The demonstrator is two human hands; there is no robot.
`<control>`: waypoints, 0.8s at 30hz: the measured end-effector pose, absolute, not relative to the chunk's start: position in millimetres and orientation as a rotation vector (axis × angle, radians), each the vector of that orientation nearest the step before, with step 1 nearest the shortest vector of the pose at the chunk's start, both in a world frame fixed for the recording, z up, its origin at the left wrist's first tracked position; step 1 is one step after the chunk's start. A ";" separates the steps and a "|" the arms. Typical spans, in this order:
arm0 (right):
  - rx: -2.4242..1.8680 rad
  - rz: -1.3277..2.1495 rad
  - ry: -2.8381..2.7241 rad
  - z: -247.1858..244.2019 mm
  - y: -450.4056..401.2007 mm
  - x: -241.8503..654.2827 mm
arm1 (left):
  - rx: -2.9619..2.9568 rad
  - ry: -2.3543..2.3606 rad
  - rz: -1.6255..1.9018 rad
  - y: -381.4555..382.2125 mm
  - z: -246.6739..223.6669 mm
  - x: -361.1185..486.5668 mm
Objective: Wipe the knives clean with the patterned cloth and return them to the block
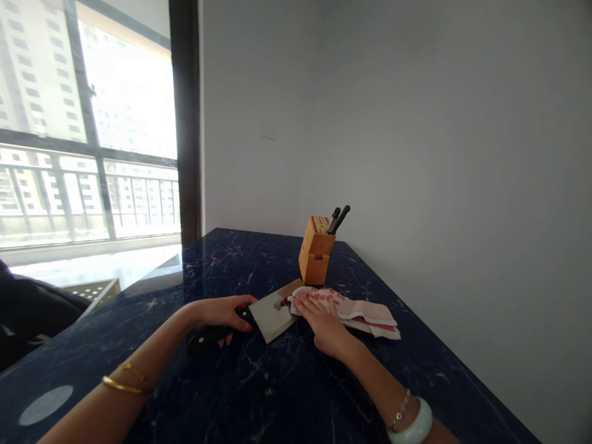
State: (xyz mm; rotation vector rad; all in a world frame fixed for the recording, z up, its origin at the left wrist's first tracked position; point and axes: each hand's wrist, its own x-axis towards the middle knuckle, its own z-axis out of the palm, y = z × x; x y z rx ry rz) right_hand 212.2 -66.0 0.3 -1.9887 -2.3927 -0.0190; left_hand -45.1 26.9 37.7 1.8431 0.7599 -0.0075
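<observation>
A cleaver with a broad metal blade and black handle lies nearly flat, low over the dark table. My left hand is closed round its handle. On the right part of the blade rests a white and pink towel with red print, its loose end trailing to the right. My right hand presses the towel against the blade, fingers on top of the cloth; the thumb is hidden.
A wooden knife block with two black-handled knives stands behind the blade. The dark blue marbled table reaches towards the wall. A pale round patch is at front left, and a dark object lies beyond the left edge.
</observation>
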 end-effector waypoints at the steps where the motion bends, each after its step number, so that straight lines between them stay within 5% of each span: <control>1: -1.977 -0.016 -2.391 0.5 -66.4 211.3 | 1.856 0.750 0.007 26.5 37.2 -44.8; 11: -1.630 -0.034 -2.527 4.4 -82.4 162.7 | 1.956 0.712 0.085 26.4 27.8 -35.3; 24: -1.803 -0.006 -2.303 7.8 -68.8 191.0 | 1.947 0.686 0.084 25.9 18.9 -26.9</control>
